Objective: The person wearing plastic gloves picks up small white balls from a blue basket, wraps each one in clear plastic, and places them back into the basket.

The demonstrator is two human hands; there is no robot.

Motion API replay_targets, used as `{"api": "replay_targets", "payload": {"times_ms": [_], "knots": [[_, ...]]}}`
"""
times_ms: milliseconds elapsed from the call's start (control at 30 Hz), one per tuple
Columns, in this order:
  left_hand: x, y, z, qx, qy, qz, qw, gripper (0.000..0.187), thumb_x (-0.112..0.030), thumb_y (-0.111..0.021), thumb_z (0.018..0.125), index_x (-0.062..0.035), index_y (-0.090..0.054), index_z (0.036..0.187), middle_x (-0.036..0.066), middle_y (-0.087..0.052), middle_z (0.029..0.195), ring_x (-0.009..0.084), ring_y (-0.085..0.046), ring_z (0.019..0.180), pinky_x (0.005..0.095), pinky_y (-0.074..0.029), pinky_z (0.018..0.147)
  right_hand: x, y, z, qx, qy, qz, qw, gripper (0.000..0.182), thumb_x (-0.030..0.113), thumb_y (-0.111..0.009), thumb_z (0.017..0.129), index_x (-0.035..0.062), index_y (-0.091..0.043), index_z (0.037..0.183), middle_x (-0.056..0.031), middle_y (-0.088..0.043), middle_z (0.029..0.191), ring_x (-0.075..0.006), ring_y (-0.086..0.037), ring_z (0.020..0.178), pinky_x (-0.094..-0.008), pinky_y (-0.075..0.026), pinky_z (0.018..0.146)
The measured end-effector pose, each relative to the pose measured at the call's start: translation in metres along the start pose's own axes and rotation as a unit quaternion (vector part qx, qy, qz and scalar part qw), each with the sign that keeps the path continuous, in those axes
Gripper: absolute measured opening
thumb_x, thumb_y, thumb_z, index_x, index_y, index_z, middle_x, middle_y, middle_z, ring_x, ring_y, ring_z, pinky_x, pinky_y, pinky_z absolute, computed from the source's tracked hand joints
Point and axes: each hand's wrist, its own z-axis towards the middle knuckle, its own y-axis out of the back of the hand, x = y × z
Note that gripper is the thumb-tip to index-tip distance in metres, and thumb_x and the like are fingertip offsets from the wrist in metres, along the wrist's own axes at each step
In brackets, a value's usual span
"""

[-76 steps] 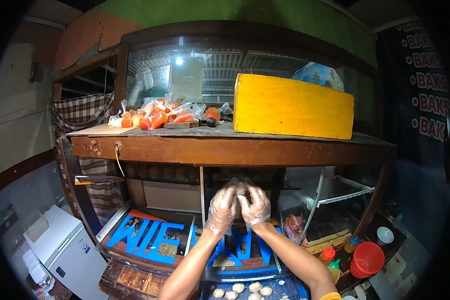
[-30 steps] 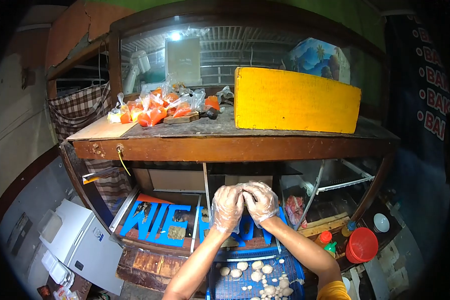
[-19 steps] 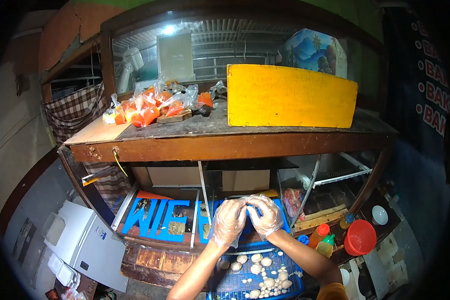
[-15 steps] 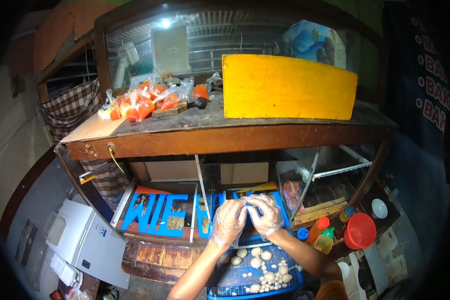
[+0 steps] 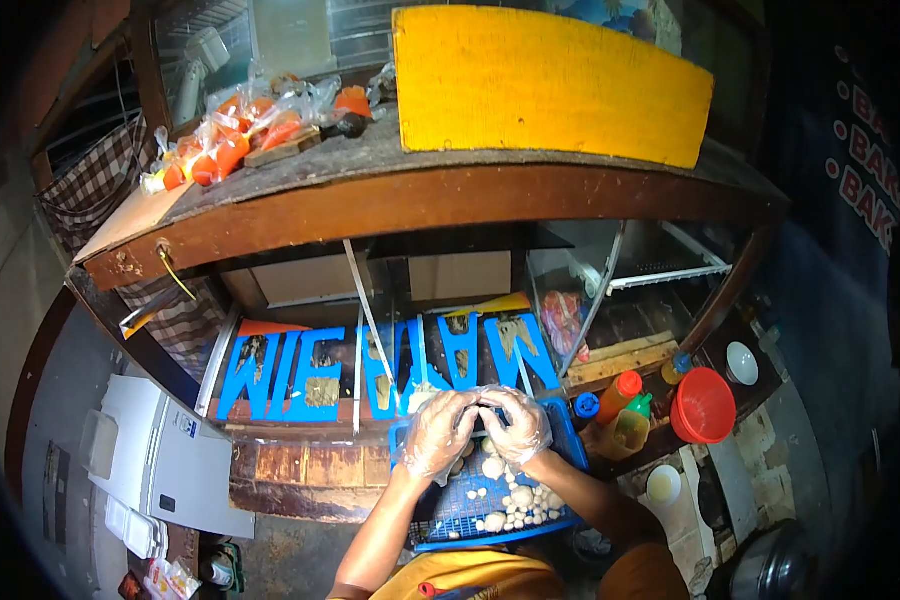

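Observation:
My left hand (image 5: 436,438) and my right hand (image 5: 517,428), both in clear plastic gloves, are brought together above the blue mesh basket (image 5: 446,514). Their fingers curl inward and the tips meet; whatever lies between them is hidden. Under and beside the hands, several pale, roundish lumps (image 5: 522,497) of mixed sizes lie in the basket, mostly toward its right side. Another pale lump (image 5: 422,397) shows just beyond my left hand. Their kind is not clear.
Right of the basket stand bottles with an orange cap (image 5: 629,384) and a green cap (image 5: 638,406), a red bucket (image 5: 703,406) and a white bowl (image 5: 741,363). The wooden counter (image 5: 450,190) overhangs ahead, bearing a yellow board (image 5: 550,85) and bagged orange items (image 5: 232,150).
The view has tilted down, so the counter sits higher in the picture and more of my clothing shows. My hands stay together, now appearing lower and closer over the basket.

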Motion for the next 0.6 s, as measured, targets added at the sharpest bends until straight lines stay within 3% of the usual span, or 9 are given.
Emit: {"api": "replay_targets", "payload": {"times_ms": [67,200,267,367,467,600], "knots": [[0.003,-0.006,-0.012,0.032,0.017,-0.007,0.999,0.022,-0.004,-0.074,0.091,-0.0022,-0.072,0.113,0.016,-0.074,0.104,0.0369,-0.071,0.097,0.0436,-0.057,0.086,0.001,0.003,-0.014,0.039,-0.072,0.037,0.996,0.025,0.006,-0.076,0.088,0.0051,-0.072,0.113,-0.0138,-0.079,0.109,-0.035,-0.076,0.096,-0.0438,-0.06,0.088],[0.002,-0.014,-0.03,0.078,0.035,-0.018,0.996,0.024,-0.011,-0.07,0.095,-0.002,-0.07,0.117,0.02,-0.072,0.103,0.0411,-0.069,0.099,0.0497,-0.056,0.087,-0.004,0.003,-0.047,0.069,-0.156,0.113,0.979,0.026,0.006,-0.073,0.094,0.0023,-0.07,0.119,-0.0147,-0.078,0.11,-0.0288,-0.078,0.098,-0.0373,-0.062,0.082],[0.005,-0.02,-0.041,0.084,0.042,-0.012,0.995,0.025,-0.014,-0.068,0.096,-0.0023,-0.07,0.119,0.02,-0.072,0.104,0.0417,-0.07,0.1,0.0501,-0.056,0.089,-0.005,0.007,-0.056,0.086,-0.137,0.094,0.982,0.026,0.005,-0.072,0.095,0.0012,-0.069,0.121,-0.0155,-0.078,0.109,-0.0254,-0.079,0.099,-0.0342,-0.063,0.082],[0.009,-0.026,-0.056,0.132,0.056,-0.013,0.99,0.025,-0.017,-0.07,0.098,-0.0035,-0.07,0.119,0.02,-0.072,0.104,0.0424,-0.07,0.099,0.049,-0.057,0.085,-0.009,0.007,-0.078,0.115,-0.187,0.11,0.97,0.027,-0.002,-0.073,0.094,-0.0011,-0.068,0.12,-0.0143,-0.078,0.111,-0.0228,-0.079,0.102,-0.0319,-0.061,0.089],[0.011,-0.033,-0.066,0.173,0.073,-0.016,0.982,0.025,-0.015,-0.067,0.098,-0.0019,-0.068,0.119,0.021,-0.072,0.104,0.0423,-0.07,0.099,0.0502,-0.057,0.086,-0.018,0.003,-0.1,0.112,-0.237,0.16,0.952,0.027,-0.002,-0.072,0.094,-0.0011,-0.068,0.121,-0.014,-0.078,0.111,-0.0226,-0.078,0.103,-0.0318,-0.061,0.09],[0.022,-0.047,-0.081,0.184,0.05,-0.028,0.981,0.026,-0.015,-0.066,0.098,-0.0017,-0.068,0.12,0.022,-0.072,0.106,0.0434,-0.07,0.1,0.0504,-0.057,0.088,-0.022,0.006,-0.114,0.12,-0.205,0.105,0.966,0.028,-0.001,-0.073,0.093,-0.0005,-0.068,0.12,-0.0153,-0.077,0.112,-0.0254,-0.078,0.103,-0.0338,-0.062,0.089]]}}
